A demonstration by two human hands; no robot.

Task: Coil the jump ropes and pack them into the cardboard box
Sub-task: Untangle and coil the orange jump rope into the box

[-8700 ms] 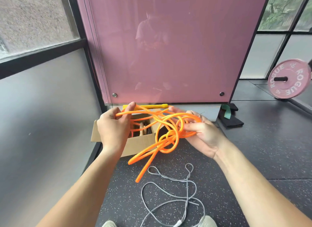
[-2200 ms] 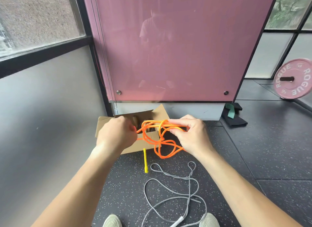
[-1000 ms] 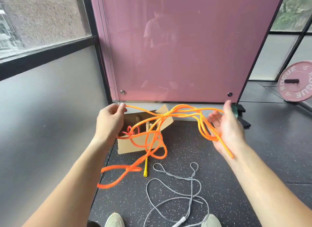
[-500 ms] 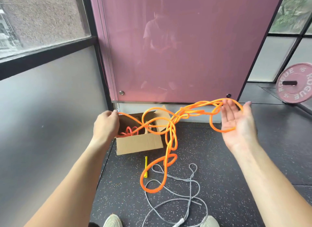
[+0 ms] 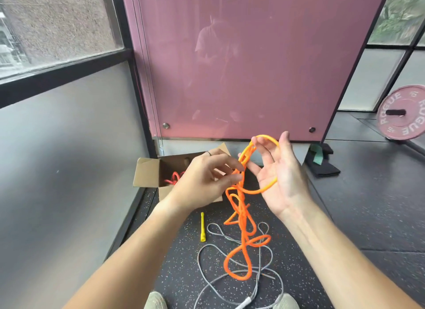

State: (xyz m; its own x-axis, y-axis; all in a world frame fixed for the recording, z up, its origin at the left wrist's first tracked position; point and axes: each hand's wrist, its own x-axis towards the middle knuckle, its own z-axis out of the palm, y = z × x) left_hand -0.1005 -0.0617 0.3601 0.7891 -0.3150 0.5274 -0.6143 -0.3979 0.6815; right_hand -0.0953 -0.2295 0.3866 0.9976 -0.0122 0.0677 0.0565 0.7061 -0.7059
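Against the pink panel [image 5: 253,67], the cardboard box [image 5: 147,173] stands open on the floor [image 5: 356,216], with something red, probably rope, inside. The orange jump rope [image 5: 241,216] hangs tangled, outside the box, above the grey jump rope [image 5: 213,283]. The right hand [image 5: 285,182], fingers spread, carries its top loop. The left hand [image 5: 204,182] pinches the strands. The yellow handle [image 5: 202,227] lies loose.

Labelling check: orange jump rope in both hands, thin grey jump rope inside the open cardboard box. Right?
No. Head view: the thin grey jump rope lies loose on the floor, outside the open cardboard box. Rest holds.
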